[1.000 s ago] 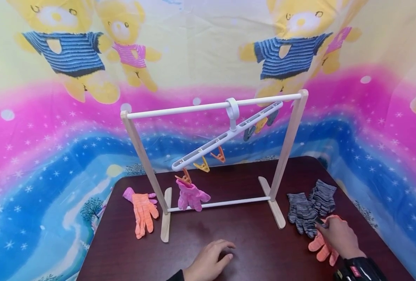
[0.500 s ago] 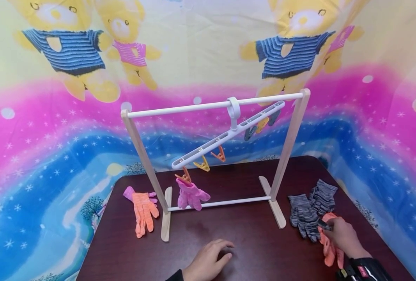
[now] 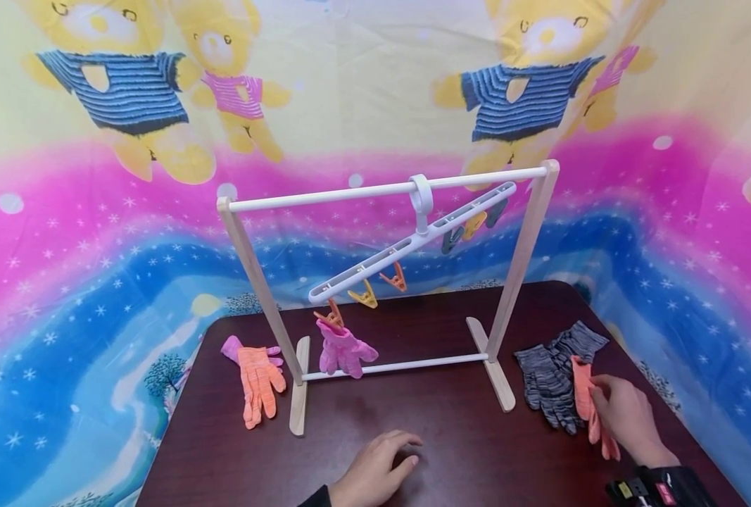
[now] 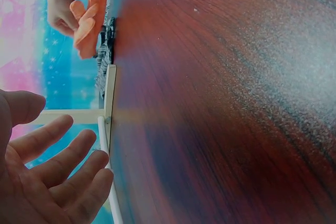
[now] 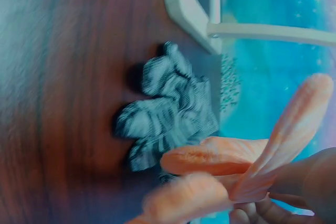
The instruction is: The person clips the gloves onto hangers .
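In the head view, the right hand [image 3: 631, 421] had its grip clamped on an orange glove [image 3: 582, 394], thumb and fingers pinching its side. The glove, thin, ribbed knit, hung limp in front of two grey gloves [image 3: 543, 387], streaked dark and pale; whether it touched them could not be told. The left hand [image 3: 376, 470] was over the tabletop [image 3: 457, 443], dark, glossy and reddish-brown, its grip holding nothing, fingers loosely bent, thumb apart. Between the hands and the printed cloth [image 3: 388, 91] stood a rack [image 3: 248, 282] of flat, pale wooden posts and round white rods. From its top rod hung a slanted white hanger [image 3: 407, 245] with orange, yellow and grey-blue pegs; the orange peg [image 3: 331, 318] at the near end bit a pink glove [image 3: 343, 352]. Beside the rack's left foot, a second orange glove [image 3: 262, 384] lay flat, partly over another pink glove [image 3: 231, 347].

In the left wrist view, the left hand's fingers were spread and gently curved, with nothing between them. Beyond, the right hand held the orange glove off the tabletop.

In the right wrist view, the orange glove's soft, rounded fingers splayed, some blurred; the gripping fingertips were partly hidden behind it. The grey gloves lay crumpled and finely ridged.
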Demonstrator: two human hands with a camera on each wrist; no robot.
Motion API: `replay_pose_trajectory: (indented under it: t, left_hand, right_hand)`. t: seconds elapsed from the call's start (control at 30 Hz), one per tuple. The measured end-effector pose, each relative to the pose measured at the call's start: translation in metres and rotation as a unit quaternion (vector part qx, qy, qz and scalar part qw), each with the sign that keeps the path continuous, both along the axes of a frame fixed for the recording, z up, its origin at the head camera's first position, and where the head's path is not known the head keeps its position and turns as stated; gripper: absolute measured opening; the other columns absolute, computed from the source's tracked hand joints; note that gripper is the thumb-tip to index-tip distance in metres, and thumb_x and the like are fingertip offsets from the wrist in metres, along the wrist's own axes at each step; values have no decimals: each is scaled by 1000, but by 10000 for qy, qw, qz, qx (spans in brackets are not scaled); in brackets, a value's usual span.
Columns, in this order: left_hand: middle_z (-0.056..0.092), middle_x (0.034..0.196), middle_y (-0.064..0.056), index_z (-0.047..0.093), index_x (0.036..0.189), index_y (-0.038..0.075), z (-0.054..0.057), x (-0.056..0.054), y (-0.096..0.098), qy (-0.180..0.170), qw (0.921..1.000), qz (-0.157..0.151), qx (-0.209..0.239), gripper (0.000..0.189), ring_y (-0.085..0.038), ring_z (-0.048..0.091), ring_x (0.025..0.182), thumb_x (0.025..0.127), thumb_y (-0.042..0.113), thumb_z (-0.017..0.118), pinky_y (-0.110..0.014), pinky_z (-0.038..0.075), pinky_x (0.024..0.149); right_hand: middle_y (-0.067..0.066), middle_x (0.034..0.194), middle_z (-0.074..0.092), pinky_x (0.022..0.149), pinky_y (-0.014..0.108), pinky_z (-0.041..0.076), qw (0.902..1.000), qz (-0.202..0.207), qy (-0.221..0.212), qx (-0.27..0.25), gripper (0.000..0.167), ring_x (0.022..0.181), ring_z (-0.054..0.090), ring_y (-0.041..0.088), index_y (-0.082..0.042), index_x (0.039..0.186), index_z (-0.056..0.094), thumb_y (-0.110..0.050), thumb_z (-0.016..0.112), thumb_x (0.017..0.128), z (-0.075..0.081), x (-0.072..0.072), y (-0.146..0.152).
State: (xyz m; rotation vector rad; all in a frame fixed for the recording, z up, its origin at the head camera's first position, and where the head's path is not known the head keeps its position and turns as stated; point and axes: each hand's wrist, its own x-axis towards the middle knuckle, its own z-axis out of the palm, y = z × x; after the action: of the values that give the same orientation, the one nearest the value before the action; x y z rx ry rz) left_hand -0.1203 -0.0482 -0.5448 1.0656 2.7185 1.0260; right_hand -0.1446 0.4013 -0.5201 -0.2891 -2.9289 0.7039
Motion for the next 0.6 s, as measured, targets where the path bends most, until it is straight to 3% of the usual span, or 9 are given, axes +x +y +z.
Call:
replay_pose_trajectory:
  t: [0.23, 0.43, 0.6]
  left_hand:
    - [71, 119, 6, 69, 122, 15, 4, -3, 0, -513, 9986, 124, 60, 25, -8, 64, 117, 101, 25, 59, -30, 52, 97]
    - [71, 120, 7, 68, 123, 20, 7, -5, 3, -335, 9990, 236, 151, 25, -9, 64, 117, 102, 27, 58, -30, 53, 96]
    - [71, 121, 6, 68, 124, 20, 12, -6, 6, -228, 9989, 364, 186, 25, -10, 64, 119, 101, 25, 59, -31, 52, 97]
  right_hand:
    - [10, 75, 65, 48, 26, 32, 9976, -147, 668, -127, 27, 53, 45, 12, 12, 115, 65, -8, 59, 97, 10, 5, -19]
    - [10, 74, 66, 47, 25, 30, 9915, -82, 1294, -100, 22, 49, 40, 5, 8, 112, 67, -7, 62, 96, 16, 5, -36]
    - [15, 80, 68, 49, 23, 34, 9874, -52, 1566, -228, 21, 55, 43, 0, 7, 111, 68, -5, 63, 95, 20, 3, -46]
